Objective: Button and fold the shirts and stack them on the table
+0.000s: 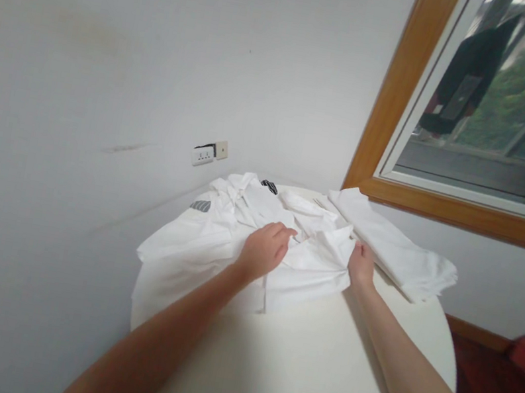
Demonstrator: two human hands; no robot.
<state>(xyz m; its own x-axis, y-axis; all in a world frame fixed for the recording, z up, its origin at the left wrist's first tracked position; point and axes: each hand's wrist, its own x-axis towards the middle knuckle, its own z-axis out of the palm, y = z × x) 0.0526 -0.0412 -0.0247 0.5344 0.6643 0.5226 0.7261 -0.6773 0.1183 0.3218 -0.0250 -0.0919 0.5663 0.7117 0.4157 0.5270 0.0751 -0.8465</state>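
Touching one white garment: one left hand, one right hand.

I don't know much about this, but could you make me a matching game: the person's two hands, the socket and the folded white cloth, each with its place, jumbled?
Things
1. Left hand
2. Wall socket
3. Right hand
4. Folded white cloth

Places
A. At the right edge of the rumpled white cloth
B. Lying toward the right side of the table
C. Over the middle of the rumpled white cloth
D. On the wall

Pairs: 1-C, 2-D, 3-A, 4-B
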